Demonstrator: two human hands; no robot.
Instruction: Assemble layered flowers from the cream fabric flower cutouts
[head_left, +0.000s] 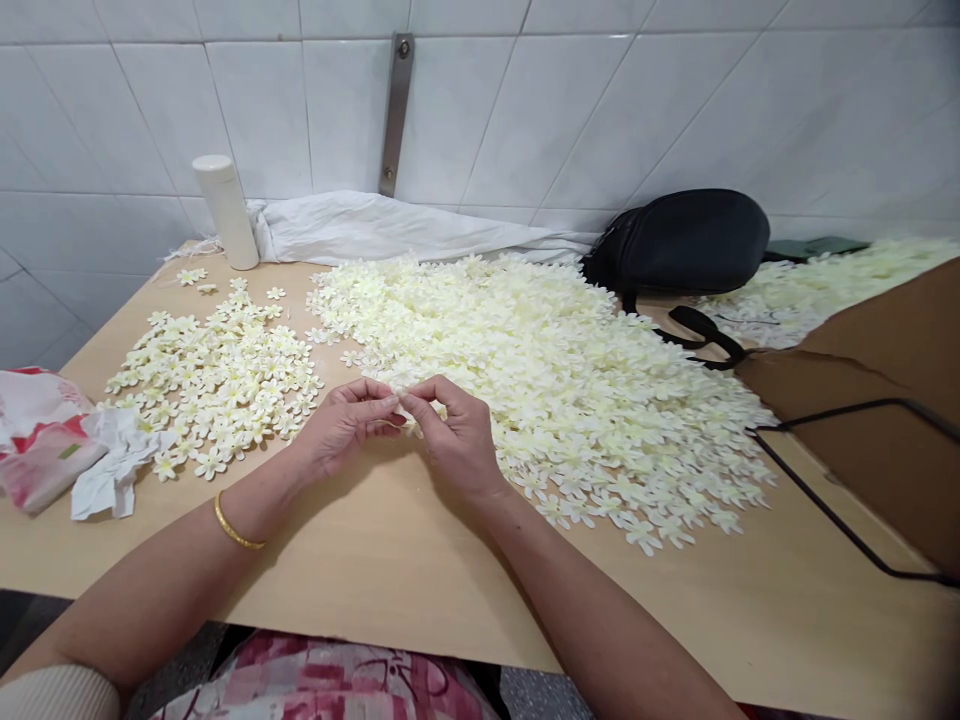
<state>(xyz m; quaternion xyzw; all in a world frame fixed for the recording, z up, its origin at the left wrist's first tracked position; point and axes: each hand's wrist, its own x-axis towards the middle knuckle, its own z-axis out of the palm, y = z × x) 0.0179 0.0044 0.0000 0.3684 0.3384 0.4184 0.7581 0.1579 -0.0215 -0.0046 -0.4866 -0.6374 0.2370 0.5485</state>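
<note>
My left hand [352,425] and my right hand [459,436] meet over the front of the table, thumbs and fingertips pinched together. Between them they grip a small white flower [410,424], mostly covered by the fingers. Just behind and to the right spreads a large heap of loose pale-yellow and white flowers [540,360], which look artificial. On the left lies a smaller pile of similar flowers [232,375], beside my left wrist.
A white bottle [229,215] stands at the back left, near a crumpled white cloth [375,225]. A black bag [690,240] sits at the back right. Brown cardboard [877,390] with a black strap borders the right. Crumpled tissue [120,462] and a red-and-white plastic bag [45,430] lie left.
</note>
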